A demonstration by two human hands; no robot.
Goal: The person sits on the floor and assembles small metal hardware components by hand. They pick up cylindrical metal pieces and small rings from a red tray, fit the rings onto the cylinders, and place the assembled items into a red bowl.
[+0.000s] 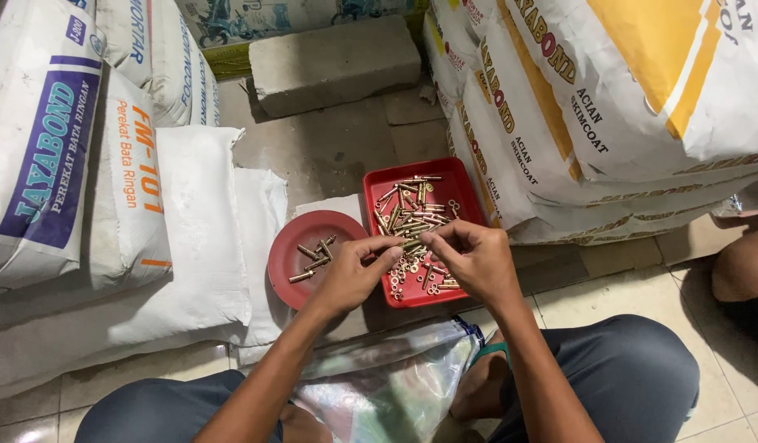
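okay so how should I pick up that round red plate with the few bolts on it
Probably by the bare near-left rim of the round red plate, coming in from the left. It lies flat and shallow, the bolts sit toward its middle and right, and the red square tray and left hand crowd its right edge.

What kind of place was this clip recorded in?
Probably a building-supply storeroom or shop floor. Large white woven sacks of bagged building material are stacked on both sides, a grey concrete block lies on the tiled floor, and both hands work over a red rectangular plastic tray of brass-coloured bolts.
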